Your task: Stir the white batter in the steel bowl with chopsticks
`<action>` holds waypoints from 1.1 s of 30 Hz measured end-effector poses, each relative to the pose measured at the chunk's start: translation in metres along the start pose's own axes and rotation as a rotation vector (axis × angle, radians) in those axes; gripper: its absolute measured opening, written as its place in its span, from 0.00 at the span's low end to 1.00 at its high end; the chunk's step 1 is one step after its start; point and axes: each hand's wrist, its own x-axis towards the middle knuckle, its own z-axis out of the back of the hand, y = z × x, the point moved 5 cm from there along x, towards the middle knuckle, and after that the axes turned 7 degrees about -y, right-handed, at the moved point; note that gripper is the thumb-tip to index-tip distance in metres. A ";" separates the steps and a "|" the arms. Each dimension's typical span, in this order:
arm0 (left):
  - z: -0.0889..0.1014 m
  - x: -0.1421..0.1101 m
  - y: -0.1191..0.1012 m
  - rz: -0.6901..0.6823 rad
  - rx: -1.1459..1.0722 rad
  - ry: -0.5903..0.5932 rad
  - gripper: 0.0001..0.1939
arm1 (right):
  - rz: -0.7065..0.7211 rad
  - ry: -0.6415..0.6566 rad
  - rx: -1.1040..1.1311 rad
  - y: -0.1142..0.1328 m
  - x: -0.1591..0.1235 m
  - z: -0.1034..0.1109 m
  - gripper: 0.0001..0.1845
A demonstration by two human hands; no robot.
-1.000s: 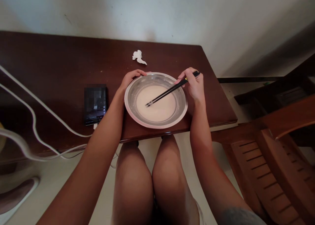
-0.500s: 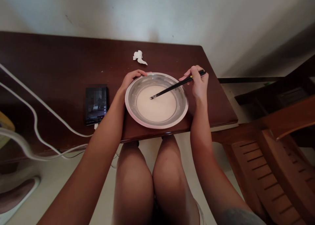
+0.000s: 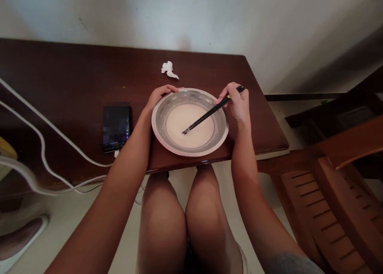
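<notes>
A wide metal bowl [image 3: 220, 136] stands near the front edge of the table, with a pale, creamy liquid [image 3: 176, 124] in its bottom. Around the bowl's far left rim curls my left hand [image 3: 161, 94], its fingers on the edge and its thumb hidden. My right hand [image 3: 237, 102] is closed on a pair of black chopsticks [image 3: 206, 115] over the bowl's right side. They slant down to the left, and their tips meet the liquid near its middle.
Left of the bowl lies a phone [image 3: 116, 128] with a white cable [image 3: 74, 146] plugged in. A crumpled tissue [image 3: 169, 69] is behind the bowl on the dark table [image 3: 60, 74]. A slatted wooden chair [image 3: 317, 202] is at the right, a wall at the back.
The chopstick tips have moved toward me in the liquid, and my right hand has shifted slightly left. My left hand and the bowl are almost unmoved. The phone's screen has darkened.
</notes>
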 end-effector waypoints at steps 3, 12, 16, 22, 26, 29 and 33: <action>0.000 0.000 -0.001 -0.010 0.005 0.000 0.09 | 0.007 0.000 -0.005 0.000 0.000 -0.001 0.26; 0.001 0.000 0.000 -0.010 0.022 -0.015 0.09 | 0.001 0.016 0.000 0.004 -0.001 -0.002 0.26; 0.001 0.000 0.000 -0.001 0.049 -0.034 0.07 | 0.023 -0.091 0.030 0.008 0.000 0.005 0.25; 0.001 0.001 -0.001 -0.017 0.044 -0.023 0.08 | -0.025 0.009 -0.012 0.003 -0.001 -0.001 0.27; 0.001 0.000 -0.001 -0.001 0.027 -0.023 0.08 | -0.017 -0.082 -0.033 0.005 -0.001 0.004 0.28; 0.000 0.000 -0.001 0.000 0.025 -0.015 0.08 | -0.020 -0.088 -0.027 0.004 -0.001 0.005 0.28; 0.001 0.000 -0.001 -0.003 0.035 -0.006 0.09 | -0.017 0.018 -0.007 0.004 -0.002 -0.001 0.26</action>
